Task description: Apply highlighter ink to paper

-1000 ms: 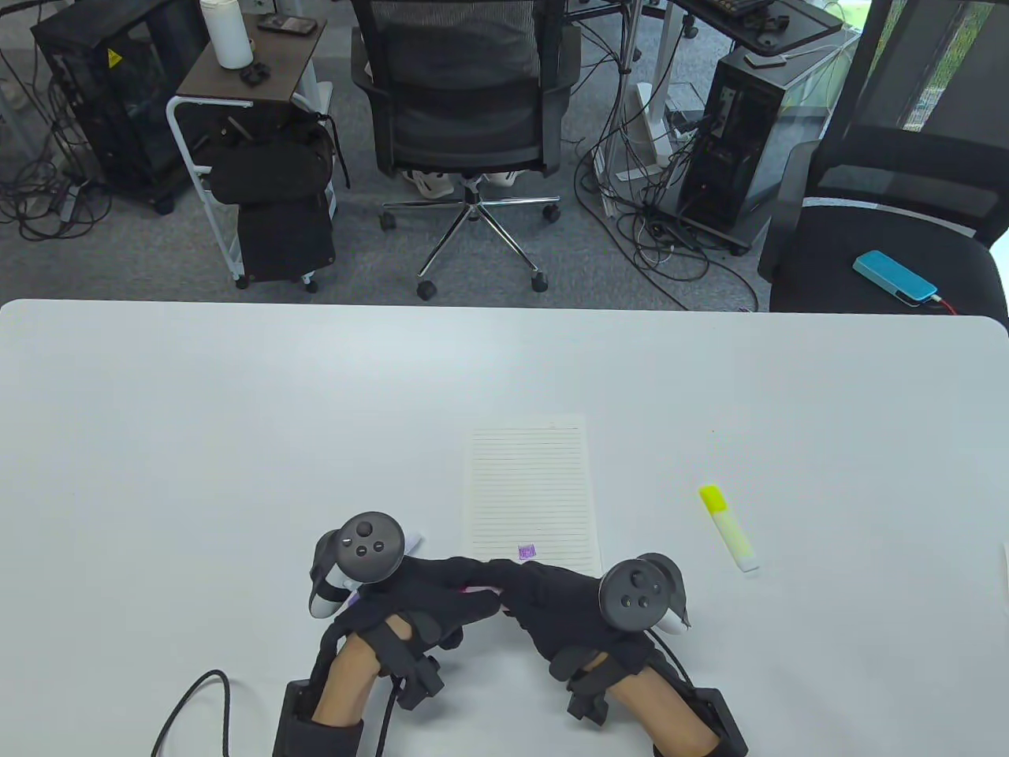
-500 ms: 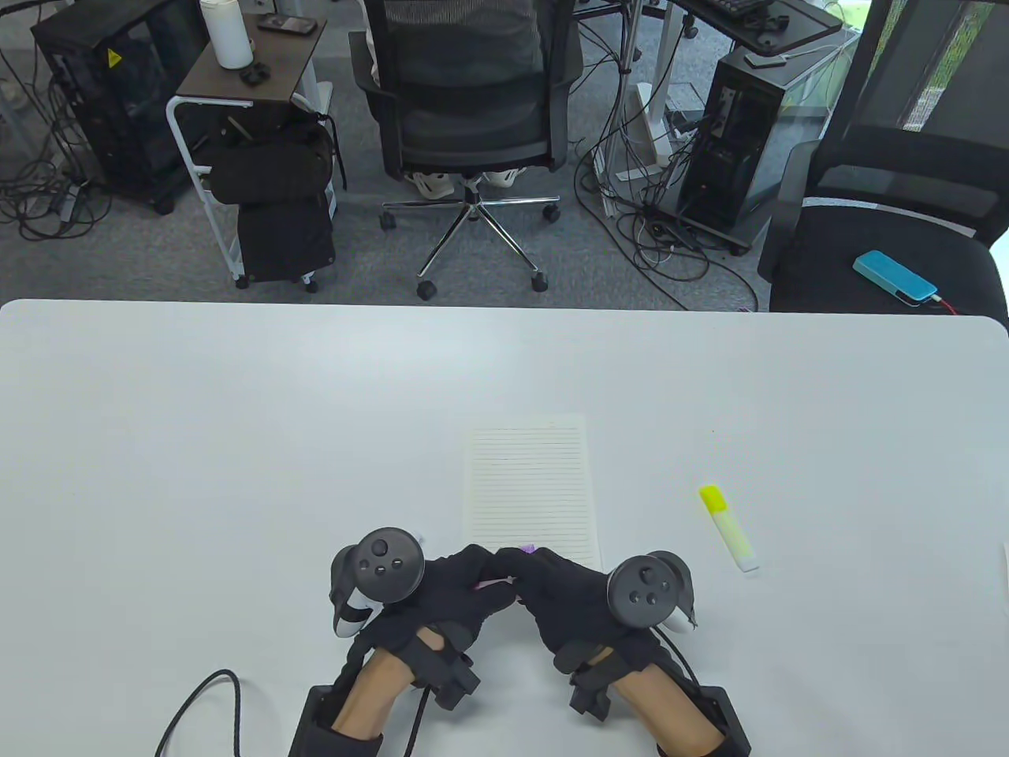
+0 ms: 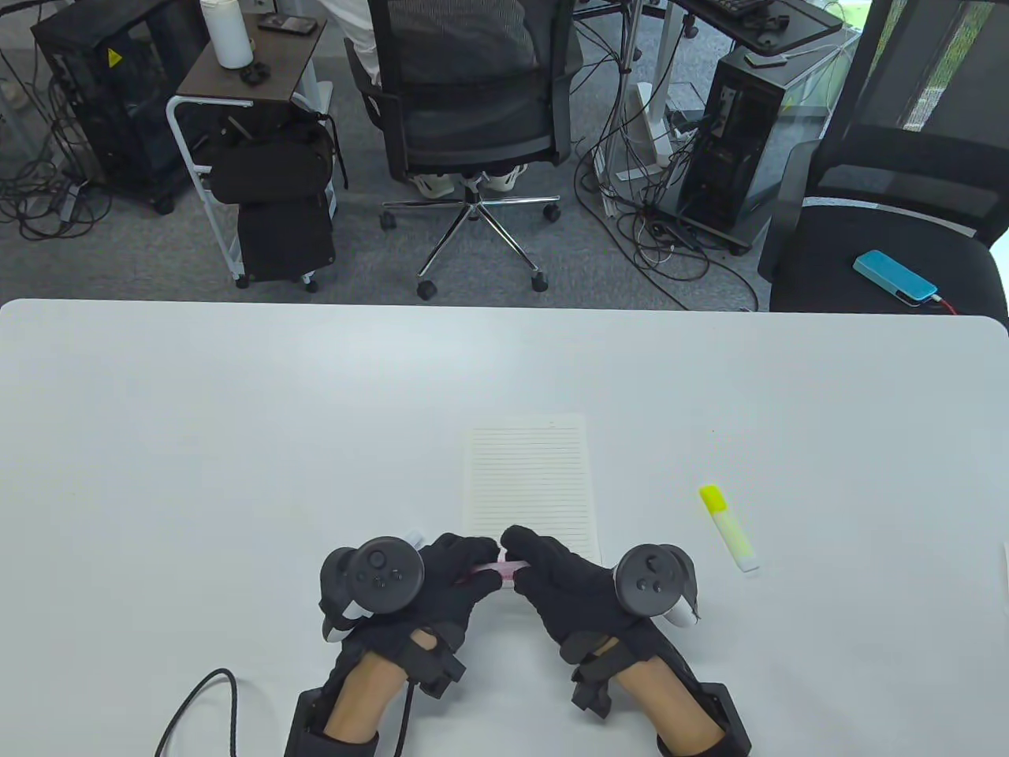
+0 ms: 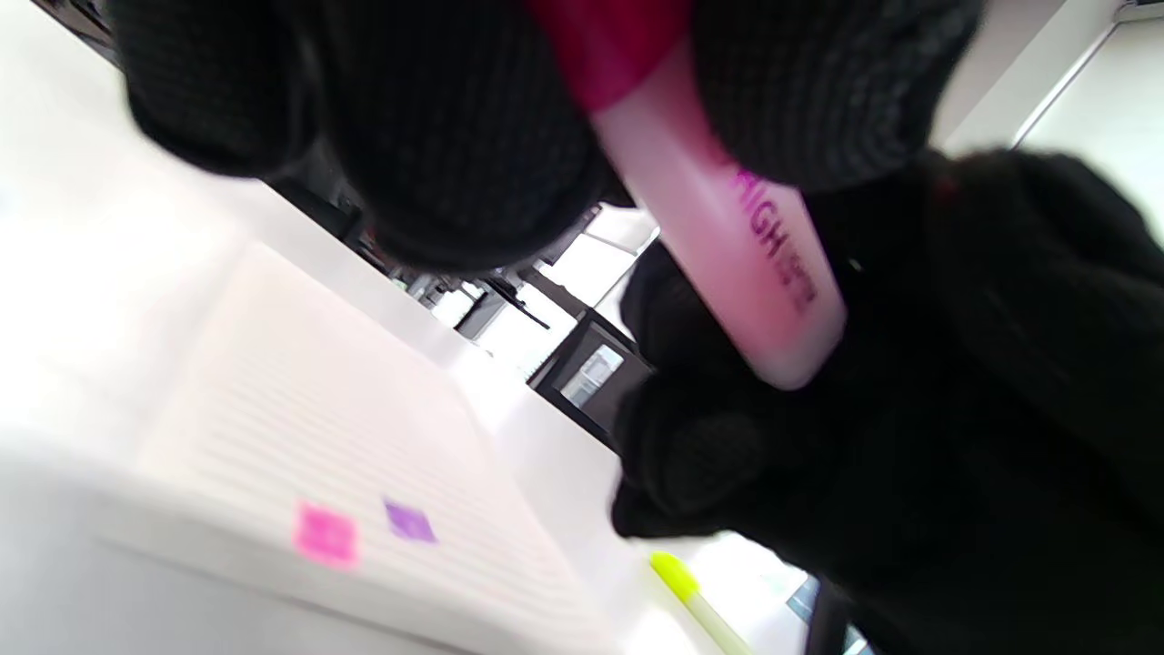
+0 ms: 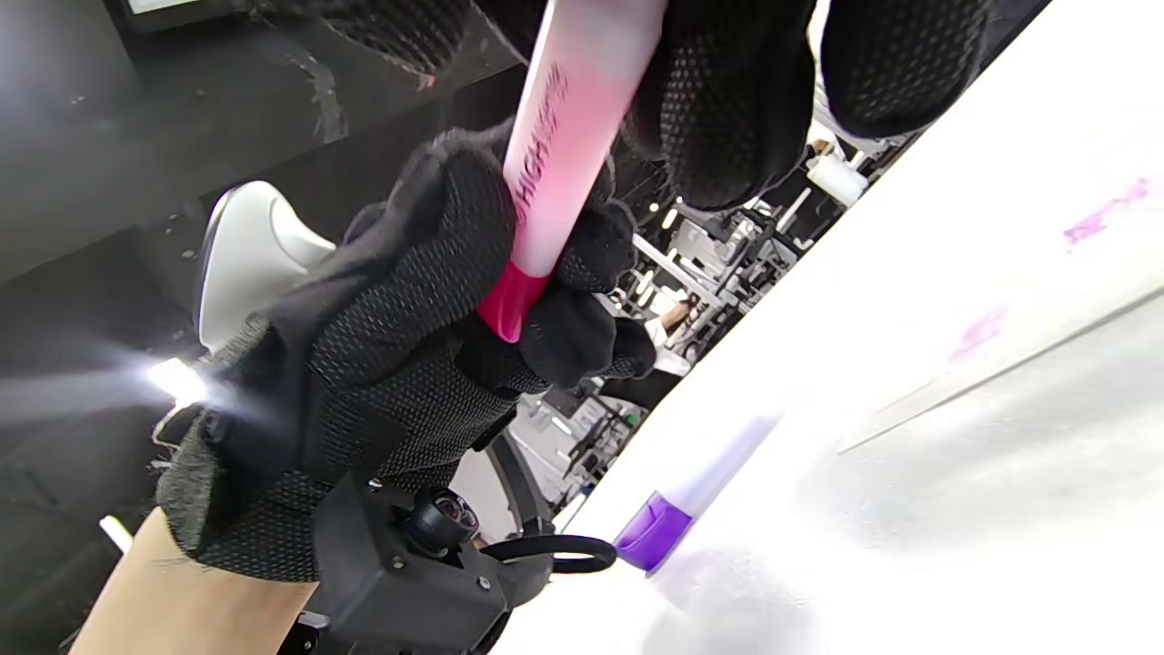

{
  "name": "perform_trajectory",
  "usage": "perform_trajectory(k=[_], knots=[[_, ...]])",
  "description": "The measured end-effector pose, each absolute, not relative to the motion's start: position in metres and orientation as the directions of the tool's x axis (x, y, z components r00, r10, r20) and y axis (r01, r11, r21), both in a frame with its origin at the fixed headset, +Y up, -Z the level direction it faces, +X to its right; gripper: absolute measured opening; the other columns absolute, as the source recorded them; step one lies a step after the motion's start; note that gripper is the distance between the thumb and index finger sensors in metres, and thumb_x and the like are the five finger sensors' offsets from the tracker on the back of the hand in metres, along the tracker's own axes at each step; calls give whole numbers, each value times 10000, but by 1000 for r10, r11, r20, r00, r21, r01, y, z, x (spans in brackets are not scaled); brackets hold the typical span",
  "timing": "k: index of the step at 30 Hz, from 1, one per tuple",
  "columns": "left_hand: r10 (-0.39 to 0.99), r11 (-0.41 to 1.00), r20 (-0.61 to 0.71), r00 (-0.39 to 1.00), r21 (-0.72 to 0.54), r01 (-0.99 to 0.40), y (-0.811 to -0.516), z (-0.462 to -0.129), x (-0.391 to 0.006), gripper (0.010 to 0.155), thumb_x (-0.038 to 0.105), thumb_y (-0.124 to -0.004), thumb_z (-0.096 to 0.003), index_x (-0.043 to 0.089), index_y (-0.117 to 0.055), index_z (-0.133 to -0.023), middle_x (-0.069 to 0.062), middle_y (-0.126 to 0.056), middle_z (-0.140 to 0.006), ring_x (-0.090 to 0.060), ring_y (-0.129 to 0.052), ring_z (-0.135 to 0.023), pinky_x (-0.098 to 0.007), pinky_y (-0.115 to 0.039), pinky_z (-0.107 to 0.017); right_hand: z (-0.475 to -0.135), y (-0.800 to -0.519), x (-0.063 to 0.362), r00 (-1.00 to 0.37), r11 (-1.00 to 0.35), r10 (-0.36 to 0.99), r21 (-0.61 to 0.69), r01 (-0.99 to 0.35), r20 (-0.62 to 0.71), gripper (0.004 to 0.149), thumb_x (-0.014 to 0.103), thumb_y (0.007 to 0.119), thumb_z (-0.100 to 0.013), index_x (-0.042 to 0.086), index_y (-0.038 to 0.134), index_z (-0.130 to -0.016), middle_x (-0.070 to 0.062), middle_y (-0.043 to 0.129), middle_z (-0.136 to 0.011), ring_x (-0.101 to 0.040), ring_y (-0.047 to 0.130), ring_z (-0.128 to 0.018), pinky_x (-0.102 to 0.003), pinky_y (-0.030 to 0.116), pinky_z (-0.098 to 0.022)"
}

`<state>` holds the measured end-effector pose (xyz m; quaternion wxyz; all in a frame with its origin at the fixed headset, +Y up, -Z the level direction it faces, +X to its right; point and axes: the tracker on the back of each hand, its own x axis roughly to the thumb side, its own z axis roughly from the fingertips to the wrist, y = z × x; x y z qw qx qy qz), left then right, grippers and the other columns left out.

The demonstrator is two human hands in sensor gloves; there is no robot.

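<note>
A pink highlighter (image 3: 493, 569) is held level between both hands, just over the near edge of the lined paper (image 3: 528, 481). My left hand (image 3: 467, 561) grips its dark pink cap (image 5: 507, 305). My right hand (image 3: 522, 561) grips the pale barrel (image 5: 582, 136). The cap sits against the barrel (image 4: 737, 246). The paper (image 4: 318, 409) carries a small pink mark (image 4: 325, 535) and a purple mark (image 4: 409, 523) near its near edge; in the table view both hands hide them.
A yellow highlighter (image 3: 729, 528) lies on the table to the right of the paper, also in the left wrist view (image 4: 696, 596). A purple-capped highlighter (image 5: 691, 505) lies on the table under my left hand, its end showing (image 3: 415, 539).
Both hands have moved a little away from me, over the paper's near edge, and now cover the purple mark. The pink highlighter shows more plainly between the fingers.
</note>
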<state>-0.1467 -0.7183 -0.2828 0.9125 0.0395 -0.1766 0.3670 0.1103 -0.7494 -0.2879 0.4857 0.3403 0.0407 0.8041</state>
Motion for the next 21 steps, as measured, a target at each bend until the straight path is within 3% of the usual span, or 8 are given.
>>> perform_trajectory(k=[7, 10, 13, 17, 21], knots=[[566, 797, 58, 823, 217, -563, -714, -288, -211, 504, 409, -851, -384, 263, -834, -867, 2, -894, -870, -240, -1019, -668, -606, -750, -596, -291, -751, 116, -313, -530, 809, 388, -754, 497, 583, 440, 595, -662, 197, 392, -1151, -252, 509, -1138, -498, 693, -907, -681, 585, -650], [553, 821, -109, 826, 241, -518, -720, -290, -240, 515, 380, -848, -390, 258, -806, -889, -26, -865, -895, -247, -1023, -679, -567, -770, -594, -291, -751, 116, -322, -542, 804, 394, -742, 499, 585, 443, 594, -663, 199, 389, -1153, -252, 497, -1146, -510, 673, -925, -685, 579, -652], [551, 834, -260, 793, 206, -512, -732, -293, -262, 515, 373, -848, -390, 249, -808, -889, -53, -841, -911, -235, -1025, -673, -548, -782, -587, -291, -753, 115, -325, -550, 803, 410, -728, 500, 587, 447, 593, -663, 201, 389, -1154, -251, 486, -1155, -520, 651, -947, -691, 570, -657], [571, 810, -346, 745, 91, -579, -755, -302, -277, 500, 361, -843, -393, 210, -834, -869, -91, -759, -963, -282, -942, -755, -559, -735, -605, -290, -753, 114, -331, -558, 797, 408, -723, 505, 587, 451, 591, -663, 201, 388, -1155, -250, 475, -1160, -524, 631, -963, -693, 563, -662], [499, 841, -430, 753, 29, -540, -764, -307, -280, 515, 370, -844, -400, 211, -792, -888, -78, -743, -969, -255, -918, -771, -554, -722, -623, -291, -753, 114, -333, -560, 796, 408, -721, 505, 587, 452, 590, -663, 200, 390, -1154, -251, 468, -1162, -530, 616, -971, -695, 558, -664]])
